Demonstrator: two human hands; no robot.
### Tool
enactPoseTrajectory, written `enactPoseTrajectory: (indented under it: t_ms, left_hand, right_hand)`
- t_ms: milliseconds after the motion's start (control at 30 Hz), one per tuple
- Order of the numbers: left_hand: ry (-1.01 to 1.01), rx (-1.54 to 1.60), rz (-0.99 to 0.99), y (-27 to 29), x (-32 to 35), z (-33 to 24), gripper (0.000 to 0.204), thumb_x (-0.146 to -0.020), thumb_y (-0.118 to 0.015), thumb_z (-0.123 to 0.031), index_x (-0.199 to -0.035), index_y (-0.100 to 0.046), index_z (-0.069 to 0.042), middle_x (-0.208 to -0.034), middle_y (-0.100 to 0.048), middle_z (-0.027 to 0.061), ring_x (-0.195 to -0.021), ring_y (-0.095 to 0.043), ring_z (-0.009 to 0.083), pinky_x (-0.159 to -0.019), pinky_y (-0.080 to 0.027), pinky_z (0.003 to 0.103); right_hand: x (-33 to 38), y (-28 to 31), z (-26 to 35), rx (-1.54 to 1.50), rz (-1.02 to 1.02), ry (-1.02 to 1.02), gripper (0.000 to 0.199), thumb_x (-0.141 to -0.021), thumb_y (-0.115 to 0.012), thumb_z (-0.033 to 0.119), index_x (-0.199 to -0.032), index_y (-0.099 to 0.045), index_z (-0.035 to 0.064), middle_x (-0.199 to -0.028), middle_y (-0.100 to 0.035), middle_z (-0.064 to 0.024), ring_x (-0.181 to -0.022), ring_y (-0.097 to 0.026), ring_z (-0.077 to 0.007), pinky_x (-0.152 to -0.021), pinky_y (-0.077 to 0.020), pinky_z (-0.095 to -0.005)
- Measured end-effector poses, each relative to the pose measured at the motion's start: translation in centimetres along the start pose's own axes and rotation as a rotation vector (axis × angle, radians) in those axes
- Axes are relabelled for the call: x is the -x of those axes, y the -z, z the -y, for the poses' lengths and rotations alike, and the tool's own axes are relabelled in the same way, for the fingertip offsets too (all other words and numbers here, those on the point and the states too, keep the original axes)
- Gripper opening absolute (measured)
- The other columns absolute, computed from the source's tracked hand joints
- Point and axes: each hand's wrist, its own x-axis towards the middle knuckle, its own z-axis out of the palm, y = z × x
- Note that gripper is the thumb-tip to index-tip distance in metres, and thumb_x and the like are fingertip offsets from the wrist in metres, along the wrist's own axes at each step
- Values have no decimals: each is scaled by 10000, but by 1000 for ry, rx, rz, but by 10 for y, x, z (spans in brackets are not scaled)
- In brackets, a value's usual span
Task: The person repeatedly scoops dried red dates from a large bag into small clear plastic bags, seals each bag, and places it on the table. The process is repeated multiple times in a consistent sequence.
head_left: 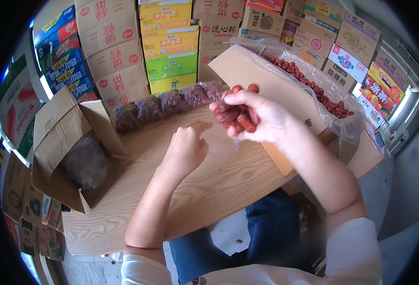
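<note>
My right hand [261, 114] is raised over the table, closed around a handful of glossy red dates [235, 115]. Some of the dates bulge out past the fingertips. To its left is my left hand [188, 145], with curled fingers and the index finger reaching toward the dates. A see-through plastic bag [221, 151] hangs faintly between the hands, its upper edge at my left fingers; its outline is hard to make out. Behind the hands, several filled bags of dates [171, 103] lie in a row along the table's far edge.
On the right, an open carton lined with clear plastic [347, 124] holds loose dates, its cardboard flap [261, 80] leaning over the table [195, 199]. At left stands an open cardboard box [60, 126] with clear plastic inside. Stacked cartons [112, 57] line the back.
</note>
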Motion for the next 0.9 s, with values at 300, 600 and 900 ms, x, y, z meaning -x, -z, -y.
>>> enactPoseTrajectory:
  t_ms: [300,600,900]
  left_hand:
    - [308,501,125,-10,-3,-3,438,-691,-575,31,-1128,-587,60,-1083,-625,266,-1022,-605,428,-880,-496,436]
    - [145,323,11,-22,-3,17,486,-728,-554,66,-1212,-507,86,-1072,-606,198,-764,-677,256,-628,-555,315]
    - [142,343,24,-21,-3,18,440,-737,-484,111,-1176,-501,100,-1042,-612,181,-819,-679,226,-563,-576,297]
  right_hand:
    - [-28,13,-53,-238,-114,28,84,-879,-652,157,-927,-611,101,-932,-690,-91,-892,-646,-208,-679,-520,-350]
    - [-33,14,-64,-192,-203,47,121,-858,-667,149,-902,-554,139,-941,-659,-87,-855,-623,-227,-752,-508,-449]
    - [-34,0,-66,-94,-221,11,81,-824,-687,115,-837,-620,159,-794,-620,0,-769,-602,-168,-753,-491,-433]
